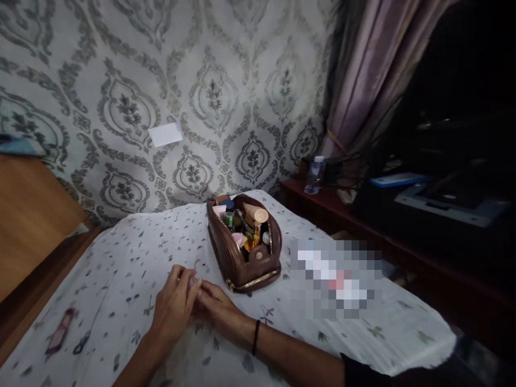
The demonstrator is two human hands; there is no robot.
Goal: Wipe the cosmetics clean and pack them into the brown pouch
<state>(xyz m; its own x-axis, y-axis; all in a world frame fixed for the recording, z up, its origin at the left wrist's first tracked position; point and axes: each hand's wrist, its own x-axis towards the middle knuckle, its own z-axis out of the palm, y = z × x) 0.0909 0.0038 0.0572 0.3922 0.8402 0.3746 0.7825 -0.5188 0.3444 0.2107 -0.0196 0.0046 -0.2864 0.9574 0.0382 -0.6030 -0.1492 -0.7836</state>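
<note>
Head view: open brown bag [244,244] beyond both hands [193,295].

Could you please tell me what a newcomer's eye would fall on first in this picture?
Probably the open brown bag, packed with bottles and tubes, on the patterned sheet. Next, the two hands meeting just in front of it.

Small pale item [193,280], mostly hidden, between fingers [186,278]; brown bag [226,259] upright, unzipped.
</note>
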